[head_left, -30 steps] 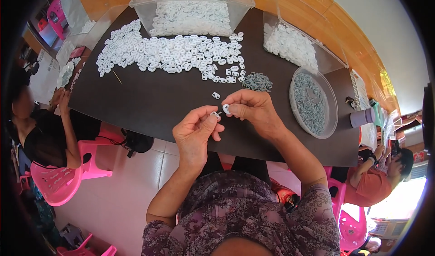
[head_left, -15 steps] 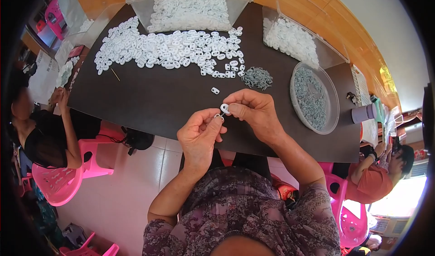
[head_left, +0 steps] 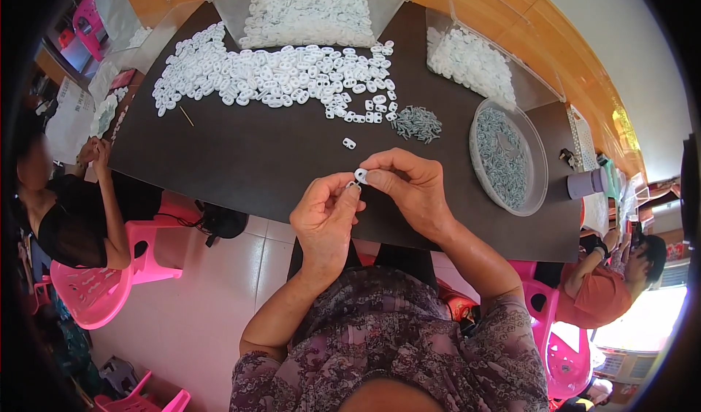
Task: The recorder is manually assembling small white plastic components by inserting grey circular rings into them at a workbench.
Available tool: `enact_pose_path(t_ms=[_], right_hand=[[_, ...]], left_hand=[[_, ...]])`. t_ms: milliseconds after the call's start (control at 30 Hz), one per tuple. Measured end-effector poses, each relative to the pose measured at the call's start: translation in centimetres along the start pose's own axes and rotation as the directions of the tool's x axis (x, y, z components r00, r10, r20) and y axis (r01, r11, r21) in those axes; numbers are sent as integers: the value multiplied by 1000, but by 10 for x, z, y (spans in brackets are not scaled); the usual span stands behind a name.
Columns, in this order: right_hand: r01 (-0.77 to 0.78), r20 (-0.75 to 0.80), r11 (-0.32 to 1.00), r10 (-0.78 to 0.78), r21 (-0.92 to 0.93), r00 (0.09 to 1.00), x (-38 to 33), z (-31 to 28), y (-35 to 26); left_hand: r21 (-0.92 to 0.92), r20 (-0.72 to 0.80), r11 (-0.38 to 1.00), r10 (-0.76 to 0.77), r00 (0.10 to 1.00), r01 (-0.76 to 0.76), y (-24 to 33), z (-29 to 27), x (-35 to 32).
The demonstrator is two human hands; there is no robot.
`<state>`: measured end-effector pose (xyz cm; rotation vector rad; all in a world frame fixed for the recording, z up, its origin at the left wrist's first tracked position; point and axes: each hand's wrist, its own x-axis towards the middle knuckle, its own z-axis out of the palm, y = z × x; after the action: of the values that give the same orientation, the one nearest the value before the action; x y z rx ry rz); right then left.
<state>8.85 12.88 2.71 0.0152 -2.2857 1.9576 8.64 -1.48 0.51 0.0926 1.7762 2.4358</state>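
Above the near part of the dark table, my right hand (head_left: 418, 193) pinches a small white plastic oval piece with a hole (head_left: 361, 173) between thumb and fingertips. Close against it, my left hand (head_left: 323, 215) is closed with thumb and forefinger on another small, pale ring-like piece (head_left: 353, 185); its far part is hidden by the fingers. The two pieces meet or nearly touch; I cannot tell which. Just beyond my hands lies a single white two-holed oval piece (head_left: 349, 143). A heap of small grey metal pieces (head_left: 417, 124), perhaps springs or screws, sits farther right.
White oval pieces (head_left: 277, 76) spread across the far table (head_left: 241, 149), before a clear bin (head_left: 219, 3). Another bin (head_left: 540, 87) and a round tray (head_left: 542, 171) of grey pieces stand right, near a lilac cup (head_left: 586, 183). People sit left (head_left: 73, 222) and right (head_left: 595, 288).
My left hand has shifted very slightly right and up. Both hands keep their pinches on the small pieces; the view itself has moved a little.
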Motion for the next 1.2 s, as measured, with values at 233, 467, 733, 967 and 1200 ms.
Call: enact_pose_path(t_ms=[233, 467, 733, 967, 1200], right_hand=[[76, -16, 994, -77, -74, 997, -4, 5, 1], [238, 0, 954, -242, -182, 970, -8, 8, -2], [350, 37, 870, -360, -346, 932, -13, 8, 0], [499, 22, 733, -553, -462, 833, -11, 9, 2], [491, -6, 751, -550, -441, 835, -14, 9, 3]], left_hand=[[-145, 28, 989, 24, 999, -19, -4, 1, 1], [-254, 22, 967, 28, 999, -22, -2, 2, 4], [-289, -54, 957, 1, 999, -17, 0, 7, 1], [-338, -42, 941, -20, 999, 4, 3, 8, -3], [-256, 32, 966, 56, 998, -46, 1, 2, -2]])
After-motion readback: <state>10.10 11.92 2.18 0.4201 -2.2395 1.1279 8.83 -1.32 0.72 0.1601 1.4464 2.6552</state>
